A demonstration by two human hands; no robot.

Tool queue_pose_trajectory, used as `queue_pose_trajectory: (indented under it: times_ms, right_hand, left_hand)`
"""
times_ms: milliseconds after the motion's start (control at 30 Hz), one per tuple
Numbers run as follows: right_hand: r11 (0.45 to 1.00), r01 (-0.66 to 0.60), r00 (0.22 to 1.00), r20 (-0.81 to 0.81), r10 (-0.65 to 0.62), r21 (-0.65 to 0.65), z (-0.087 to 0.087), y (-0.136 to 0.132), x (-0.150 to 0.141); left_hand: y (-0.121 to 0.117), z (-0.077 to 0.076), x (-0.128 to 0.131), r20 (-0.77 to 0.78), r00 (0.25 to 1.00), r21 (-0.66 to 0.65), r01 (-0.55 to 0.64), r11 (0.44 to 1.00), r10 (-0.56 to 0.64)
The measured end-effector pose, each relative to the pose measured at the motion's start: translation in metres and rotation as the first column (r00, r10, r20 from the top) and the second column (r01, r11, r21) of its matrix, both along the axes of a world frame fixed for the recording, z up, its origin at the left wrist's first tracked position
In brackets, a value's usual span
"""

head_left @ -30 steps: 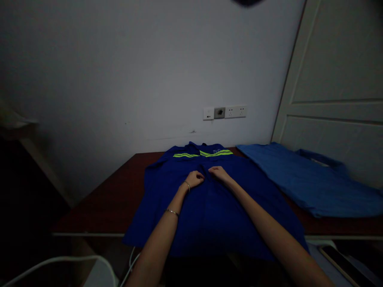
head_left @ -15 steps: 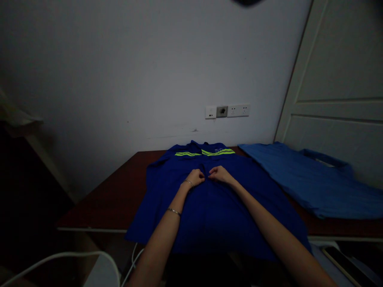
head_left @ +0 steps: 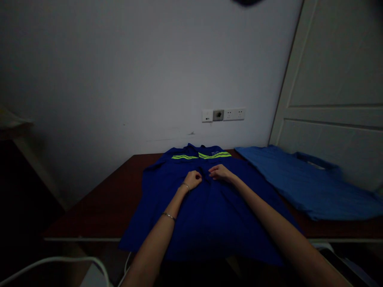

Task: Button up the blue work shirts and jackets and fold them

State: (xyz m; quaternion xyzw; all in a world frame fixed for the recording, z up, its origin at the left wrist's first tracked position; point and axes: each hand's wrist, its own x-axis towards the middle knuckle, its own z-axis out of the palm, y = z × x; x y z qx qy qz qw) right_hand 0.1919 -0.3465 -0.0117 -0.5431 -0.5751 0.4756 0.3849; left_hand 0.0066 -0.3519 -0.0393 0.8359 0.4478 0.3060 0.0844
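A dark blue work shirt (head_left: 206,207) with yellow-green reflective stripes near the collar lies spread flat on a dark wooden table (head_left: 98,203). My left hand (head_left: 194,179) rests on the shirt's front just below the stripes, fingers curled and pinching the fabric at the centre opening. My right hand (head_left: 220,173) sits a few centimetres to its right, fingers also curled onto the same fabric edge. Two thin bracelets circle my left wrist and forearm. What the fingertips grip is too small to make out in the dim light.
A lighter blue cloth bag (head_left: 308,187) with handles lies on the table's right side. A row of wall sockets (head_left: 224,114) sits above the table. A white door (head_left: 338,91) stands at the right. White cables (head_left: 60,263) run below the front left edge.
Both hands stay at the shirt's centre front, with small finger movements only. The view has shifted slightly.
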Motion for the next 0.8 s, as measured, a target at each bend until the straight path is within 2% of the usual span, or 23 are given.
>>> queue_pose_trajectory:
  times_ms: [167,267,333,433,567,800]
  right_hand:
    - [0.996,0.074,0.993,-0.100,-0.069,0.050,0.009,0.020,0.003]
    - [0.977,0.181,0.978,-0.122,-0.167,0.113,0.009,0.031,-0.003]
    - [0.960,0.233,0.969,-0.125,-0.215,0.155,0.005,0.032,-0.008]
    - [0.944,0.251,0.966,-0.115,-0.231,0.212,-0.006,0.023,-0.014]
    - [0.939,0.217,0.975,-0.095,-0.199,0.268,-0.022,0.009,-0.018]
    - [0.929,0.157,0.987,-0.030,-0.156,0.336,-0.034,0.010,-0.018]
  left_hand:
    - [0.007,0.030,0.003,-0.086,0.996,0.070,0.027,0.997,-0.021]
    - [0.015,0.039,0.007,-0.024,1.000,0.067,0.000,0.998,0.002]
    - [0.019,0.035,0.012,0.062,0.998,0.067,-0.020,0.998,0.016]
    - [0.018,0.016,0.017,0.159,0.987,0.054,-0.015,0.998,0.006]
    - [0.010,-0.002,0.020,0.163,0.987,-0.009,0.006,1.000,-0.004]
    - [0.003,-0.002,0.012,0.241,0.970,-0.089,-0.011,0.996,0.032]
